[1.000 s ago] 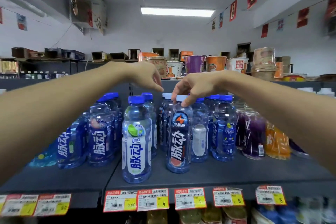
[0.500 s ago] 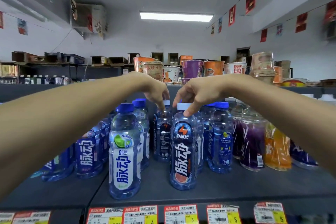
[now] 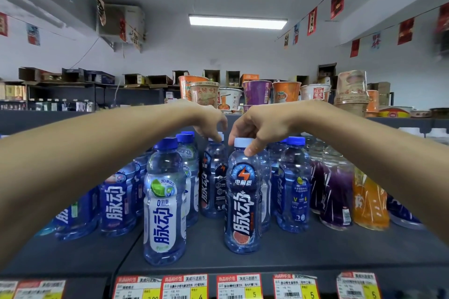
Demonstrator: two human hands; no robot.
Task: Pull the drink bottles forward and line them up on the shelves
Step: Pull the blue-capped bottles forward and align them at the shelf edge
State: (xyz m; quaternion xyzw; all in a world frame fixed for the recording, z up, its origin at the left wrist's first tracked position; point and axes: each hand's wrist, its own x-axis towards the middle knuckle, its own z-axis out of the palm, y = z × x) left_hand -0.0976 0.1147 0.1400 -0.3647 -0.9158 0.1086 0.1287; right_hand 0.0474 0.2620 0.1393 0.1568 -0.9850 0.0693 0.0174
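Fingers [image 3: 251, 150] of my right hand [image 3: 260, 126] curl round the white cap of the front bottle [image 3: 243, 201], upright near the shelf [image 3: 315, 255] edge. My left hand [image 3: 206, 121] pinches the rear bottle [image 3: 213, 184] cap, upright at 11 o'clock; it should be pulled toward 6 o'clock.

The drink bottles [image 3: 165, 201] are made of clear, glossy plastic and are wrapped in shiny printed film; their caps [image 3: 166, 144] are of smooth plastic. The shelf [image 3: 303, 250] is finished in matt dark grey, seemingly painted metal. The price tags [image 3: 239, 286] are printed on glossy paper.
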